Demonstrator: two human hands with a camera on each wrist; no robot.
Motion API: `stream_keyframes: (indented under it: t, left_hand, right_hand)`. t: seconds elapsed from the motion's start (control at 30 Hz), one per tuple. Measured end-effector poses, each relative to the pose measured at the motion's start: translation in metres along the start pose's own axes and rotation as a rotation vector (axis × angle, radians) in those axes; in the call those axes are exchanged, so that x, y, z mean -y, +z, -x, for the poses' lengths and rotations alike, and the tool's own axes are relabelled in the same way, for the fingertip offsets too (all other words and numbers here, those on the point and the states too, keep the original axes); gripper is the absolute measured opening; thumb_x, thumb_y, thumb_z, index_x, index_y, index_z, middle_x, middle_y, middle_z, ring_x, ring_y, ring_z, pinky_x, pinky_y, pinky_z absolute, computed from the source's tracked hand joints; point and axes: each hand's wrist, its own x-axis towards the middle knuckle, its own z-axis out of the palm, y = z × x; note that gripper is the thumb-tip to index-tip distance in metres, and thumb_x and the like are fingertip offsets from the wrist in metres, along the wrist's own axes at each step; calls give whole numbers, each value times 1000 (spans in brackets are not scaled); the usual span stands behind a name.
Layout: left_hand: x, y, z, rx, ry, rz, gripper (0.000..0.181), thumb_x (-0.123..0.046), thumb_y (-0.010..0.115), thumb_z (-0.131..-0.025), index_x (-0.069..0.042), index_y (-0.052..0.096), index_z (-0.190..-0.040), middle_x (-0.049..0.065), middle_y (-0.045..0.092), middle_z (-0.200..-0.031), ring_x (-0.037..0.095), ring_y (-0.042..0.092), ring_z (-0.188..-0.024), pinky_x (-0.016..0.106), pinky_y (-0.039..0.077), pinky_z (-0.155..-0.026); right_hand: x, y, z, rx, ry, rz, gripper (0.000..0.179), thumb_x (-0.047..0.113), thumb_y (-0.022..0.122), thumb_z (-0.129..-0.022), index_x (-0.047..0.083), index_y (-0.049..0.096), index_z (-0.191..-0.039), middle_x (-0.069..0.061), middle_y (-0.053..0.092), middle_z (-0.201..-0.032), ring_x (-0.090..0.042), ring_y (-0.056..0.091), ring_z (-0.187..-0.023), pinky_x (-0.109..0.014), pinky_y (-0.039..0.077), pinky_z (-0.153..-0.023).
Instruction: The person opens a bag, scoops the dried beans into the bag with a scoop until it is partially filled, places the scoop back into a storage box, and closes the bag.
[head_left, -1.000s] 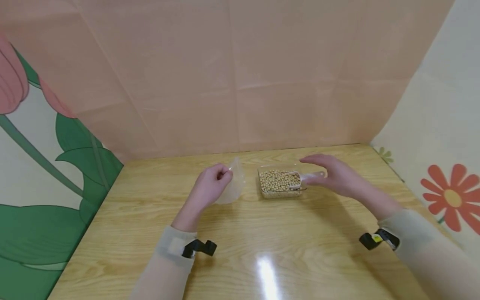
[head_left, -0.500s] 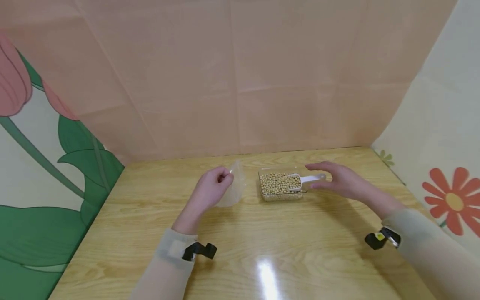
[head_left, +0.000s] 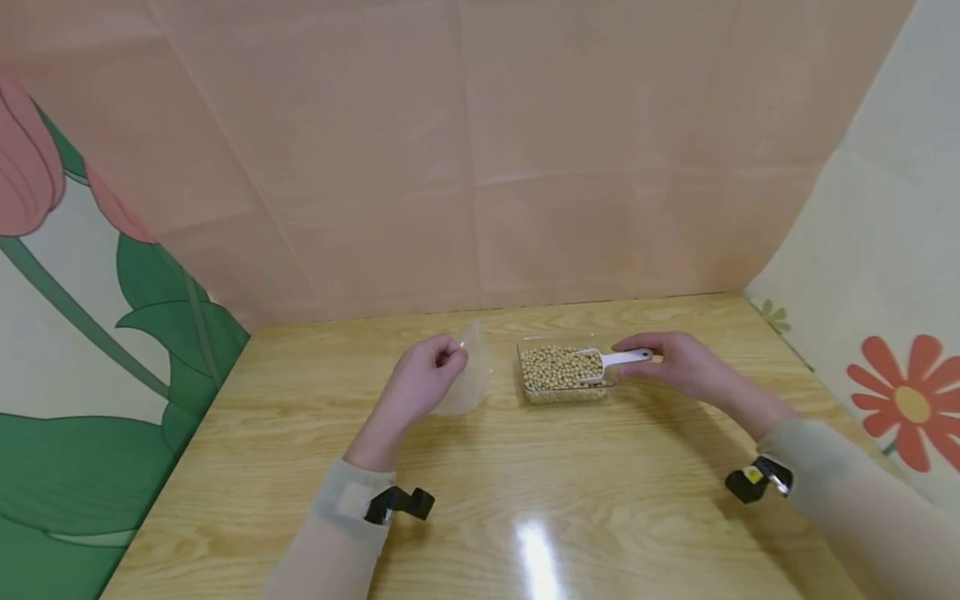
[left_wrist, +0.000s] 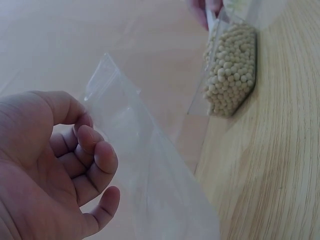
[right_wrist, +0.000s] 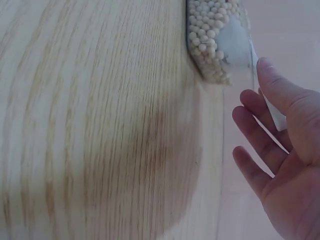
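My left hand (head_left: 426,375) pinches the upper edge of a clear zip-lock plastic bag (left_wrist: 165,185), which hangs down thin and flat. To its right stands a clear rectangular container (head_left: 566,398) filled with soybeans (head_left: 551,367). A white scoop (head_left: 627,357) lies with its bowl in the beans, its handle sticking out over the right side. Around that handle is my right hand (head_left: 686,365), pinching it between thumb and forefinger. In the right wrist view the other fingers (right_wrist: 257,132) are spread loosely below the handle.
The container rests on a wood-grain table (head_left: 480,483) near its back edge. A pink sheet (head_left: 480,167) rises behind the table. Flower-patterned panels stand at left and right, the right one showing a red flower (head_left: 911,404).
My right hand's thumb and forefinger have come together from a wide spread onto the scoop handle. The left hand and bag have stayed nearly still.
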Motion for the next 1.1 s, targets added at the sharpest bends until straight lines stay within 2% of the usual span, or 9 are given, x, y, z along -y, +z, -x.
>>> stream_keyframes:
  t: [0.17, 0.4, 0.6, 0.87, 0.97, 1.1]
  left_hand:
    - [0, -1, 2, -7, -1, -6, 20, -22, 61, -110, -14, 65, -92, 2, 55, -79, 19, 47, -67, 36, 41, -63]
    - [0, -1, 2, 3, 8, 6, 21, -23, 60, -112, -14, 65, -93, 2, 54, -79, 19, 46, -66, 36, 40, -62]
    - [0, -1, 1, -5, 13, 4, 22, -23, 61, -111, -14, 64, -91, 2, 53, -78, 19, 46, -66, 36, 40, -62]
    - [1, -2, 0, -10, 21, -3, 21, -22, 61, -111, -14, 65, -92, 2, 55, -79, 20, 48, -67, 36, 40, -63]
    - [1, -2, 0, -6, 22, -1, 22, -23, 60, -112, -14, 65, -92, 3, 55, -79, 20, 47, -66, 36, 40, -63]
    - [2, -2, 0, -2, 28, -4, 22, -23, 60, -112, -14, 65, -93, 3, 55, -79, 20, 47, -66, 36, 41, -62]
  right_hand:
    - [3, 3, -3, -2, 29, -31, 32, 32, 87, -98, 15, 83, -125, -5, 81, -113, -20, 69, -96, -34, 52, -81]
    - [3, 6, -5, -10, 52, -65, 27, 31, 85, -100, 14, 82, -121, -5, 79, -108, -20, 67, -89, -33, 52, -73]
    - [11, 2, -6, -55, -15, -66, 21, 23, 83, -102, 12, 81, -120, -4, 76, -106, -19, 66, -88, -30, 53, -71]
    - [29, -13, -11, -92, -175, 69, 17, 16, 86, -99, 12, 80, -114, 3, 73, -101, -14, 65, -87, -33, 55, -78]
    - [34, -22, -13, -84, -186, 97, 16, 15, 86, -98, 11, 80, -113, 3, 73, -101, -14, 67, -88, -37, 57, -79]
    - [39, -34, -13, -66, -149, 110, 17, 15, 86, -99, 9, 80, -113, -1, 76, -105, -18, 71, -92, -42, 60, -82]
